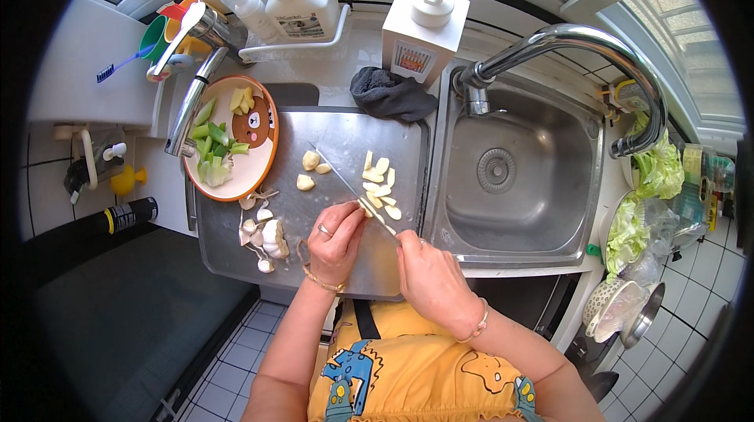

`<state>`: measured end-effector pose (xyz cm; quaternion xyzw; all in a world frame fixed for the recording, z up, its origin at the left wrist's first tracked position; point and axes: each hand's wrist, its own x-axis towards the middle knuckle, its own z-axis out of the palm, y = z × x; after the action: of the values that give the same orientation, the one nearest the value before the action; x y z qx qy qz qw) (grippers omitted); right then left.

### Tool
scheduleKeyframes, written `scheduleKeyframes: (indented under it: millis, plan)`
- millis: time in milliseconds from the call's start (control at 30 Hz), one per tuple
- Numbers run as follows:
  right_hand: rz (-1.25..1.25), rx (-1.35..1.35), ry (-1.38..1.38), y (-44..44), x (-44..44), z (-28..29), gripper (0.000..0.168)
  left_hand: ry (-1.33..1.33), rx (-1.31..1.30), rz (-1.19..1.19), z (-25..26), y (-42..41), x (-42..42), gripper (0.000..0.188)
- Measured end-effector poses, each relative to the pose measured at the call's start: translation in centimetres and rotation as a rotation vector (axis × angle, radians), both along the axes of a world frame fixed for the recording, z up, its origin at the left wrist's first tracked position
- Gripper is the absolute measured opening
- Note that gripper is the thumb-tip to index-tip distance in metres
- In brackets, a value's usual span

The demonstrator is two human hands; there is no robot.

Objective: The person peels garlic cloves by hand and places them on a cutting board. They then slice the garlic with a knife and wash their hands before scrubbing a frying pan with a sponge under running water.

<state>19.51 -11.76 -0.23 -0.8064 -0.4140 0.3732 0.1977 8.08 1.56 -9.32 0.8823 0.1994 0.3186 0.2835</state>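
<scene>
With its fingertips together, my left hand [336, 243] pinches a peeled garlic clove [366, 207] on a metal cutting board [377, 263]. My right hand [435, 280] grips a kitchen knife [339, 177], its blade edge-on against the clove. The knife's handle is hidden in my fist. Several garlic slices [382, 191] lie to the right of the blade. Peeled garlic cloves [310, 160] rest to its left. An unpeeled garlic bulb [275, 239] sits left of my left hand, among loose cloves and skins.
A plate [272, 165] holding cut scallion [218, 134] and ginger [241, 101] overlaps the board's left corner, under a chrome tap [197, 101]. Right of the board is a steel sink [530, 233] with a curved faucet [565, 36]. A dark cloth [389, 95] and a pump bottle [421, 27] stand behind.
</scene>
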Motion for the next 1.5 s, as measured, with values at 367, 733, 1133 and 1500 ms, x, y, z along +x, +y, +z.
scheduleKeyframes:
  millis: [367, 733, 1133, 1500]
  plan:
    - [-0.111, 0.087, -0.002, 1.7, -0.9, -3.5, 0.010, 0.010, -0.024, 0.013, -0.2, -0.1, -0.2, 0.022]
    - [-0.078, 0.034, 0.080, 0.0, -0.4, -0.2, 0.013, 0.020, -0.017, 0.024, -0.3, -0.1, -0.3, 0.021]
    - [-0.251, 0.208, 0.048, 0.7, -1.7, -3.4, 0.013, 0.083, 0.006, 0.039, 0.1, 0.0, 0.2, 0.023]
    - [-0.282, 0.249, 0.093, 0.2, -0.7, -2.3, 0.013, 0.304, 0.402, 0.278, 1.6, 6.2, 4.0, 0.020]
